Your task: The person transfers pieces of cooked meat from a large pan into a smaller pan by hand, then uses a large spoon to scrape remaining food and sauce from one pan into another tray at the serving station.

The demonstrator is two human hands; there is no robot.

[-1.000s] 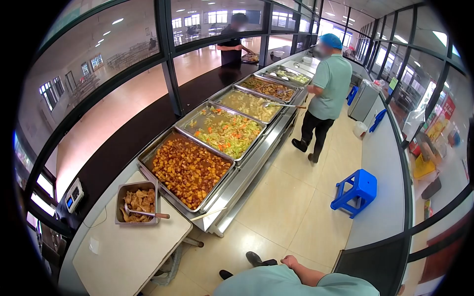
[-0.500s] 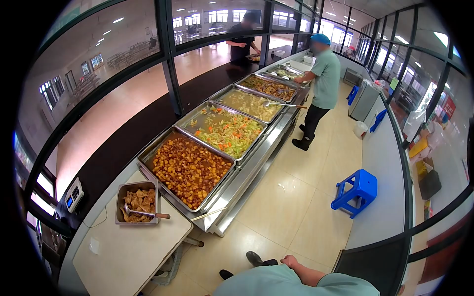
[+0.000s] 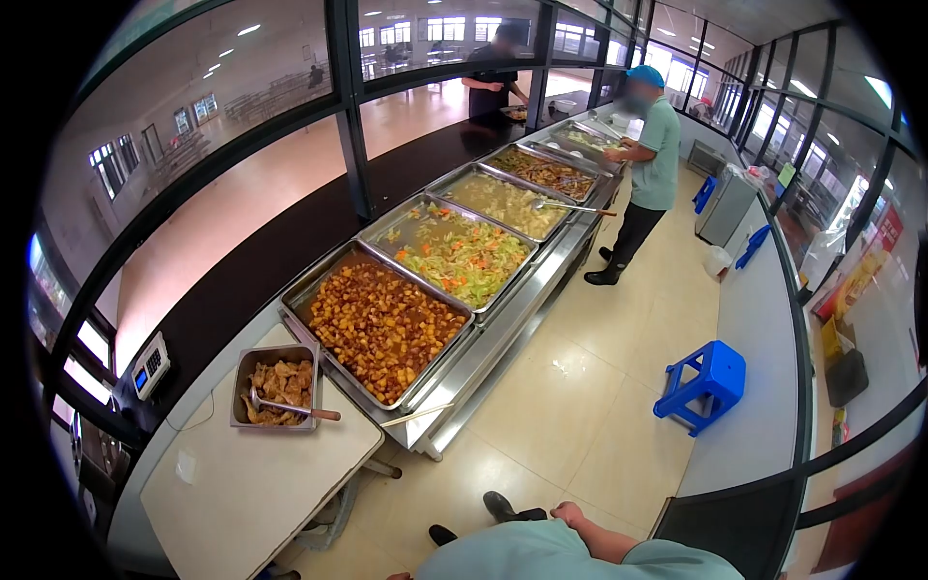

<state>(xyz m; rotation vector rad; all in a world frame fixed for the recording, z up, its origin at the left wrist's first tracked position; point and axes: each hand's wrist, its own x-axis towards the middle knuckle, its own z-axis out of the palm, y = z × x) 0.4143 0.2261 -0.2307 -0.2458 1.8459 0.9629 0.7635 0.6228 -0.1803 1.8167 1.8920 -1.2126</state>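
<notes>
R hand (image 3: 568, 512) by teal shirt (image 3: 541, 553) — fingers curled, nothing visible in them; L hand (image 3: 398, 577) barely in frame, can't tell fingers' state. Meat pan (image 3: 275, 353) on white table (image 3: 261, 483), ladle (image 3: 302, 411) handle over rim — prob. for clean, quick grabbing.

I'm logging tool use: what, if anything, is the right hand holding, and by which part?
No held thing shows at the right hand; whether something small hides inside it cannot be told.

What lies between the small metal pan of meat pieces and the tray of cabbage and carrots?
The head view shows a large metal tray of brown cubed food between them.
</notes>
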